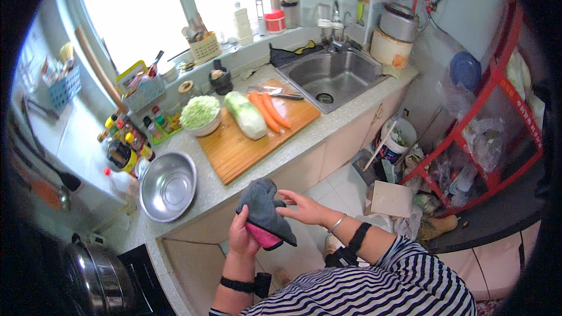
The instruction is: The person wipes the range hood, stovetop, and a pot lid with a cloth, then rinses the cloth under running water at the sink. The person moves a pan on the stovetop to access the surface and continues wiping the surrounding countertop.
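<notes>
My left hand (245, 233) grips a folded cloth (260, 199), grey on one face and pink on the other, in front of the counter's edge. At the cloth's right side is my right hand (305, 207), its fingers apart; whether the fingertips touch the fabric is hard to tell. Beyond them a wooden cutting board (228, 158) lies on the counter. It carries a partly peeled pale-green vegetable (246, 116), two peeled carrots (274, 112) and a knife (285, 95). A bowl heaped with shredded green vegetable (199, 113) stands at the board's left edge.
An unfilled steel basin (168, 186) rests near the counter's front left, beside several bottles (125, 153). The steel sink (338, 77) is at the back right. A bucket (397, 136) and a red-framed rack (474, 140) with plastic bags stand right. A steel pot (99, 276) sits lower left.
</notes>
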`<state>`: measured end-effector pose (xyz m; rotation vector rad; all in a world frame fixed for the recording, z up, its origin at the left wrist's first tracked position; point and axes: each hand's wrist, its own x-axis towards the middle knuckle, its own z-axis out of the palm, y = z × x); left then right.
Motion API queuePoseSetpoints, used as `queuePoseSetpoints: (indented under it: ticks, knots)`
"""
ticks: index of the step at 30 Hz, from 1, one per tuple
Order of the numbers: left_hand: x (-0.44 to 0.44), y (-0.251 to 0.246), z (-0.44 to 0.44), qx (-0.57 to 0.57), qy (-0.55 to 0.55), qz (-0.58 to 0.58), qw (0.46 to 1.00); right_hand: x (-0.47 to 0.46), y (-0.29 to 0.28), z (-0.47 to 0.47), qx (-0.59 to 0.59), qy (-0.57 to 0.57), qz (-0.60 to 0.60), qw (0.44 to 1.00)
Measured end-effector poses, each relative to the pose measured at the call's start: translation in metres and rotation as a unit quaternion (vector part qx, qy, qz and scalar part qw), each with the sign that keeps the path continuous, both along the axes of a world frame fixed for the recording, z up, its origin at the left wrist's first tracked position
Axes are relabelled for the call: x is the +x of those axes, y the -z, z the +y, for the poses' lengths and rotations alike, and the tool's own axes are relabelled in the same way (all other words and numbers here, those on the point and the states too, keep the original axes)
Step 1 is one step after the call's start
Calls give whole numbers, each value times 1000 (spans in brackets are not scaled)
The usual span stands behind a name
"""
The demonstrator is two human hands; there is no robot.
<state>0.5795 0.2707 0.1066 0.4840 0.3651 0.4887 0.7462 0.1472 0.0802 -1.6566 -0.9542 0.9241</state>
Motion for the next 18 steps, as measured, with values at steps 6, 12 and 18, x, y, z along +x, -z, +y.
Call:
queuePoseSetpoints:
  ticks: [6,12,18]
  knots:
    - [144,-36,-32,-41,97,-57,993,130,-31,-37,68,-29,225,971]
    - [252,-14,-40,28,119,51,991,245,-53,-87,220,141,359,896]
    - [317,-8,-16,75,166,118,976,334,-62,-89,320,186,521,770]
